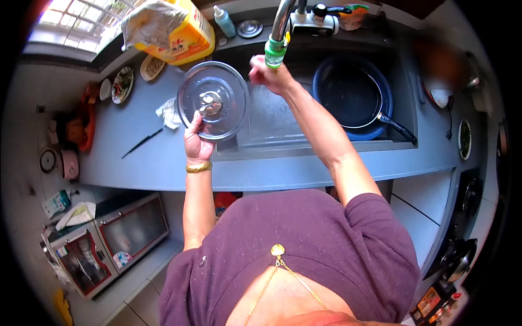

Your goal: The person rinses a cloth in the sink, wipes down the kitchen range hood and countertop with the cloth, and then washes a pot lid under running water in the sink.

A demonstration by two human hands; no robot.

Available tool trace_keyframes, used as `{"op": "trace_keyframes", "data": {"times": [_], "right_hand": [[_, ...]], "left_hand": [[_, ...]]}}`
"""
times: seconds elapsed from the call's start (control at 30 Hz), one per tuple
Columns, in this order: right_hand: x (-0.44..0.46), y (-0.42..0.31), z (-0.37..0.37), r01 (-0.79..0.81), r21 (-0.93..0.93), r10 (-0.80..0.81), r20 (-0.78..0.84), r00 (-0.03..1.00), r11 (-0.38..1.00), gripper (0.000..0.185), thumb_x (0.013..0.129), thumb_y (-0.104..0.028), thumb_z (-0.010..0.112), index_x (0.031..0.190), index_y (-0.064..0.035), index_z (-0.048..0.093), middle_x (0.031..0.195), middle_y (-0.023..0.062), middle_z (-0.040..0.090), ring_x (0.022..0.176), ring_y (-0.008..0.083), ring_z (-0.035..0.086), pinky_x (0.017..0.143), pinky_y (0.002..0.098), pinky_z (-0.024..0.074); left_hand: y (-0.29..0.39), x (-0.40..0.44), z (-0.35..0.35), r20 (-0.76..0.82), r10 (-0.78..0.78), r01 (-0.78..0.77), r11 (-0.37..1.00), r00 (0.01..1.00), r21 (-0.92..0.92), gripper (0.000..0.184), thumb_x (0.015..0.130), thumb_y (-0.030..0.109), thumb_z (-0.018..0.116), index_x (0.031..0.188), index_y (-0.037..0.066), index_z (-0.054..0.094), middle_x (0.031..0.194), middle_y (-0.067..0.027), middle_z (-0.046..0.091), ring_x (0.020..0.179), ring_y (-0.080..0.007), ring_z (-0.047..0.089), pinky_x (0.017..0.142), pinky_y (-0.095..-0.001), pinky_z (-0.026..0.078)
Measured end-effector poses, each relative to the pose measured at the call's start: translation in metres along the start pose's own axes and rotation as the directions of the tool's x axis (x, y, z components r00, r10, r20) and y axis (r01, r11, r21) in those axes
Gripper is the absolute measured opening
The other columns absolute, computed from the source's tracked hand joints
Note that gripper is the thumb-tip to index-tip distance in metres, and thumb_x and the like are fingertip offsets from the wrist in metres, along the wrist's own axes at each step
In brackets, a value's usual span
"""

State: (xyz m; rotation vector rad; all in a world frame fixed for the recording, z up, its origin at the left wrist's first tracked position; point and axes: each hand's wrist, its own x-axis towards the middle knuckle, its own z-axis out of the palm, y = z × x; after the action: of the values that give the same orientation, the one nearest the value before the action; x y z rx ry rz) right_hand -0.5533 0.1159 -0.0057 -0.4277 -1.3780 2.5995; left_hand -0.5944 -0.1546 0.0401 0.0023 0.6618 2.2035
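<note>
A round clear glass lid (231,89) with a shiny knob is held over the counter's edge beside the sink. My left hand (199,142) grips it near the knob, from the lower side. My right hand (272,76) is over the sink, just behind and below the green tap nozzle (275,51), which hides part of it. Its fingers are loosely bent and apart, and nothing shows in them. To the right, a dark frying pan (348,98) with a black handle sits in a blue basin (387,92) in the sink.
On the grey counter (130,168) lie a black knife (142,143) and a crumpled white cloth (169,114). Behind stand a large yellow jug (187,41), a blue bottle (224,23) and dishes of food (123,85). A glass-fronted cabinet (133,231) is at lower left.
</note>
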Motion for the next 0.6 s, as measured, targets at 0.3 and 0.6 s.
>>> {"op": "trace_keyframes", "data": {"times": [0.3,0.6], "right_hand": [[-0.008,-0.120,-0.085,0.014,-0.975,-0.616,0.152,0.773,-0.223,0.021,0.079,-0.027,0.055,0.090,-0.0116,0.065,0.090,0.0140,0.064,0.083,0.0323,0.062,0.072,0.0374,0.0512],[-0.009,-0.205,-0.113,-0.404,-0.776,-0.437,-0.185,0.880,-0.485,0.024,0.071,-0.025,0.060,0.086,-0.0069,0.068,0.093,0.0126,0.065,0.097,0.0262,0.059,0.083,0.0394,0.0462]], "left_hand": [[0.007,0.068,0.137,0.245,-0.024,0.037,0.998,0.969,-0.048,0.030,0.093,0.015,0.041,0.119,0.001,0.048,0.118,-0.0139,0.055,0.112,-0.0253,0.050,0.101,-0.0469,0.035],[-0.033,0.112,0.202,0.115,0.032,-0.037,0.999,0.993,0.038,0.023,0.090,0.012,0.046,0.110,0.002,0.053,0.111,-0.0112,0.058,0.107,-0.0244,0.053,0.099,-0.0466,0.036]]}}
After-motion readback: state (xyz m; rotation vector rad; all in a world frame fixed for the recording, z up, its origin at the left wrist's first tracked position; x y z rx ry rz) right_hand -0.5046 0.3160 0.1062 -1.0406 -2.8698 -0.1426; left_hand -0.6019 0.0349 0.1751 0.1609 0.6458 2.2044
